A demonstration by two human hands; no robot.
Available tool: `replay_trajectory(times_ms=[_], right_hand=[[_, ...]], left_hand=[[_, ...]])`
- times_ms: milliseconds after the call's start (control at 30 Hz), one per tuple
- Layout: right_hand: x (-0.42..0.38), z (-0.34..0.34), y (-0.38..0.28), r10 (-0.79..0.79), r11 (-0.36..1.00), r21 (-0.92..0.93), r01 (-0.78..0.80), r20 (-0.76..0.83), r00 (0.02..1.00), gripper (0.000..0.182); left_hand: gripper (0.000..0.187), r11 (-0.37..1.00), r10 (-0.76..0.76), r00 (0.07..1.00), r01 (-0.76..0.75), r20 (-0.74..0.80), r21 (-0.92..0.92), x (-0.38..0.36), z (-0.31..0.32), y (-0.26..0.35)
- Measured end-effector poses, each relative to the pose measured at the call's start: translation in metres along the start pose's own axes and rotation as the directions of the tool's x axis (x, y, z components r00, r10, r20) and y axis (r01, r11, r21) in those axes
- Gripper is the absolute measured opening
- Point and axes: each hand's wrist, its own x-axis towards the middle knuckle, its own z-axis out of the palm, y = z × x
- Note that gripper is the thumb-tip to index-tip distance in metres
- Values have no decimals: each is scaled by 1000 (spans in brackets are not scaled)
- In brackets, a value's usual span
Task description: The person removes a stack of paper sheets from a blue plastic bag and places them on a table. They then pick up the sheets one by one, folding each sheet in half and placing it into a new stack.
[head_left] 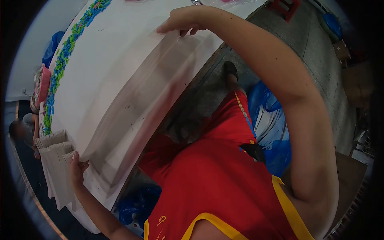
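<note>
Right hand, upper centre of the frame: the thumb extends toward the left and the fingers curl beneath, partly closed on the upper end of a long translucent strip. Left hand, lower left: thumb raised and fingers bent, pinching the strip's lower end; the exact contact is small and indistinct. The strip runs diagonally between the two hands over the white table, its left border bowed; whether its middle touches the surface cannot be told.

Along the strip's right side, the table's near edge descends from upper right to lower centre, close to the strip and to the red clothing of the wearer. Toward the upper left, a broad stretch of white surface separates the strip from a row of blue and green pieces along the far edge. Room is tighter at lower left, where a stack of folded white sheets stands just beside the left hand, its lower part overhanging the table.

Beyond the far edge are a pink basin and, at far left, another person. Right of the near edge, a blue bag lies on the floor.
</note>
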Motion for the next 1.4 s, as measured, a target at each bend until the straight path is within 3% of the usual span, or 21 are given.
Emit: replay_trajectory(times_ms=[133, 200, 333, 400, 533, 600, 800, 900, 1400], right_hand=[[-1, 3, 1, 12, 1000, 11, -12, -10, 1000, 76], [-2, 4, 3, 17, 1000, 17, -17, -16, 1000, 76], [-3, 5, 5, 24, 999, 29, -23, -30, 999, 77], [-2, 6, 5, 27, 999, 34, -25, -37, 999, 77], [-3, 7, 8, 37, 999, 40, -35, -49, 998, 77], [-2, 9, 7, 44, 998, 42, -42, -53, 998, 77], [3, 10, 8, 62, 997, 59, -58, -69, 996, 78], [6, 12, 5, 66, 996, 69, -61, -77, 995, 78], [4, 20, 9, 74, 992, 107, -61, -118, 990, 80]], left_hand=[[50, 999, 0, 999, -2, -38, -50, -6, 6, 0], [51, 979, 4, 999, 5, 44, -201, 6, -5, -13], [50, 963, -55, 996, 73, 75, -258, 23, -25, -28], [51, 953, -18, 990, 59, 140, -296, 24, -26, -30], [50, 957, 31, 996, -5, 84, -289, 27, -23, -38], [48, 931, 160, 982, -116, 102, -348, 27, -19, -45], [49, 887, 256, 939, -134, 229, -442, 51, -42, -75], [51, 816, 260, 950, -121, 173, -565, 54, -45, -86], [44, 770, 274, 948, -114, 163, -628, 51, -43, -85]])
